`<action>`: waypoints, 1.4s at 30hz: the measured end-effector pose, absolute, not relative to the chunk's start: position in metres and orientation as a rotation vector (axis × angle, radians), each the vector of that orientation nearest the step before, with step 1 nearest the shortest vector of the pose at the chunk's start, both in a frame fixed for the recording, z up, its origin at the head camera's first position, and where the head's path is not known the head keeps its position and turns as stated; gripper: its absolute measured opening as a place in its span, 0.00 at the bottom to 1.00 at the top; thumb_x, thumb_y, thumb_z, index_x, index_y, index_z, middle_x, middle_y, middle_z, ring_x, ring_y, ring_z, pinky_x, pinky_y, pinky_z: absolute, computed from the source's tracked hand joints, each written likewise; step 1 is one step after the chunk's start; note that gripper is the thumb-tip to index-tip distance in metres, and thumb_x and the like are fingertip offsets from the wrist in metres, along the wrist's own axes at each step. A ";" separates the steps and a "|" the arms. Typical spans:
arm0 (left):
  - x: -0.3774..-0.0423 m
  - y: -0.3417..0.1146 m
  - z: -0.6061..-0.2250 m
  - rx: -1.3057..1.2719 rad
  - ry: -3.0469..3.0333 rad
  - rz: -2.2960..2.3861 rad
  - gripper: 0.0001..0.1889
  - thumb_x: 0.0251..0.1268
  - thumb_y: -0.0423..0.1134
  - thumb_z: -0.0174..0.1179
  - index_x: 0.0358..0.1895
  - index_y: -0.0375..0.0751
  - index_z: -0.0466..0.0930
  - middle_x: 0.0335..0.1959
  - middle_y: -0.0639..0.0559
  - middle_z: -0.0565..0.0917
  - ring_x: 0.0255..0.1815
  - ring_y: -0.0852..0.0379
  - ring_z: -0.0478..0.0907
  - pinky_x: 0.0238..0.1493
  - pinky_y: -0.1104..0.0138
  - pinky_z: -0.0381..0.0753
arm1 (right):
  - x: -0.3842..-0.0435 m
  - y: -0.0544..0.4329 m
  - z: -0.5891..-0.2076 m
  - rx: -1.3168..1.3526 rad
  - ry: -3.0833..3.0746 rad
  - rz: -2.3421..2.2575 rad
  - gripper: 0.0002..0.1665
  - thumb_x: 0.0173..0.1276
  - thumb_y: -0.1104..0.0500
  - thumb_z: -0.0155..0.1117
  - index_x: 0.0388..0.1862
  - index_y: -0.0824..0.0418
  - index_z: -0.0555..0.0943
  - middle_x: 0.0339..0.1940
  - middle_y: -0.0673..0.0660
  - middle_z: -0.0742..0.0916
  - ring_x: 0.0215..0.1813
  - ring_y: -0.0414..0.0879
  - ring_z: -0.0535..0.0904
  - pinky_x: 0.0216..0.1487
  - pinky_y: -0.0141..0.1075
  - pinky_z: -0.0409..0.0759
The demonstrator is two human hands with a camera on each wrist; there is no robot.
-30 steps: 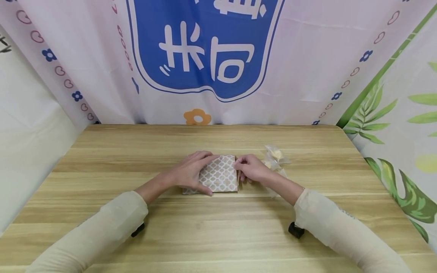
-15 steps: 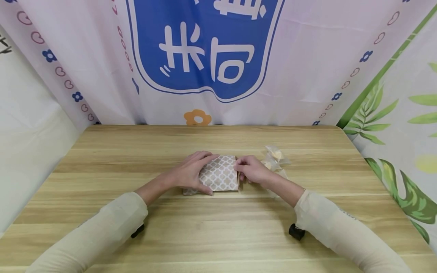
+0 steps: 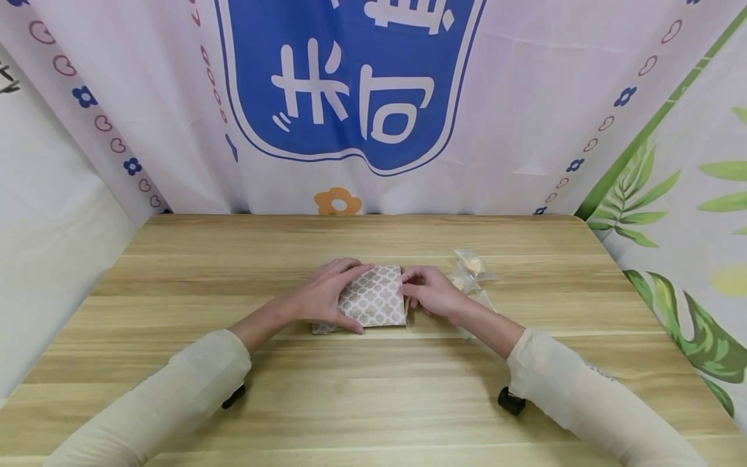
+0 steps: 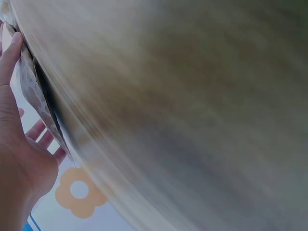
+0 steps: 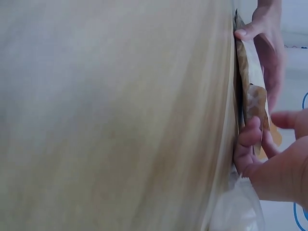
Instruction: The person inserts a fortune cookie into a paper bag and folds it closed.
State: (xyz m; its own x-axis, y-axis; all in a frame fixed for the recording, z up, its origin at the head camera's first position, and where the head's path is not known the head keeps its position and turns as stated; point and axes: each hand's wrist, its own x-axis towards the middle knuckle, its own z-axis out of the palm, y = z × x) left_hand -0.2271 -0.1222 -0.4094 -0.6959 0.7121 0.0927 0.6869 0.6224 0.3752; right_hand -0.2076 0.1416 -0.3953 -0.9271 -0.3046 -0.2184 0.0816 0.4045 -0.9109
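Note:
A flat paper bag [image 3: 376, 297] with a white and tan lattice pattern lies at mid-table. Across its left part my left hand [image 3: 323, 295] holds it, thumb at the near edge and fingers towards the far edge. At the bag's right end, where a brown edge shows, my right hand [image 3: 430, 290] works with bent fingers. In the right wrist view those fingers [image 5: 249, 137] hold a folded end of the bag [image 5: 255, 96], and the thumb stands a little off it. The left wrist view catches the left thumb [image 4: 13, 53] along the bag's side [image 4: 36, 94].
Small clear packets [image 3: 471, 264] with pale yellow contents lie just right of the right hand, partly hidden by the forearm. The wooden table [image 3: 362, 395] meets a printed cloth [image 3: 502, 162] at its back edge.
The right hand's fingers have shifted slightly at the bag's right end, and its forearm has edged right. The left hand and the bag stay almost in place.

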 end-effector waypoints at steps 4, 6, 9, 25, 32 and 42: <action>-0.226 -0.122 -0.409 1.217 2.778 0.601 0.62 0.42 0.67 0.79 0.80 0.41 0.62 0.71 0.40 0.71 0.72 0.41 0.68 0.74 0.43 0.67 | -0.209 0.139 -0.398 -0.127 2.344 -1.577 0.10 0.79 0.62 0.59 0.51 0.69 0.81 0.28 0.55 0.81 0.22 0.42 0.71 0.17 0.30 0.68; -0.226 -0.121 -0.409 1.226 2.781 0.601 0.62 0.42 0.68 0.79 0.80 0.42 0.63 0.70 0.40 0.72 0.71 0.42 0.69 0.74 0.43 0.67 | -0.210 0.137 -0.399 -0.100 2.357 -1.592 0.10 0.79 0.62 0.58 0.49 0.69 0.81 0.25 0.55 0.80 0.20 0.41 0.69 0.17 0.30 0.67; -0.226 -0.121 -0.408 1.235 2.784 0.606 0.61 0.42 0.68 0.79 0.80 0.42 0.63 0.70 0.41 0.72 0.70 0.42 0.69 0.74 0.43 0.67 | -0.212 0.135 -0.399 -0.069 2.366 -1.607 0.09 0.79 0.63 0.58 0.46 0.69 0.82 0.23 0.55 0.80 0.18 0.40 0.68 0.16 0.30 0.67; -0.226 -0.121 -0.409 1.233 2.786 0.615 0.60 0.43 0.67 0.79 0.79 0.42 0.63 0.71 0.41 0.72 0.71 0.42 0.69 0.72 0.43 0.69 | -0.212 0.135 -0.396 -0.069 2.283 -1.608 0.09 0.83 0.63 0.52 0.46 0.69 0.76 0.28 0.56 0.79 0.26 0.43 0.72 0.20 0.29 0.68; -0.227 -0.121 -0.409 1.261 2.795 0.621 0.60 0.42 0.67 0.79 0.79 0.41 0.64 0.70 0.41 0.73 0.70 0.42 0.70 0.71 0.45 0.71 | -0.214 0.137 -0.398 -0.118 2.285 -1.615 0.09 0.82 0.63 0.53 0.48 0.70 0.77 0.29 0.56 0.79 0.26 0.43 0.72 0.19 0.29 0.69; -0.226 -0.123 -0.410 1.211 2.817 0.637 0.59 0.42 0.65 0.80 0.78 0.40 0.65 0.70 0.38 0.72 0.71 0.39 0.69 0.73 0.41 0.67 | -0.208 0.143 -0.398 -0.206 2.409 -1.472 0.08 0.70 0.65 0.68 0.43 0.69 0.82 0.48 0.61 0.84 0.32 0.42 0.78 0.26 0.28 0.72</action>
State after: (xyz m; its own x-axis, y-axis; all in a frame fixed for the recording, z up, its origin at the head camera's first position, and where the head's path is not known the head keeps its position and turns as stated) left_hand -0.2265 -0.1227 -0.4098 -0.7009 0.6976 0.1486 0.6936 0.6181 0.3699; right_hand -0.2084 0.1433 -0.3976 -0.9419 -0.2795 -0.1863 0.0383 0.4616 -0.8862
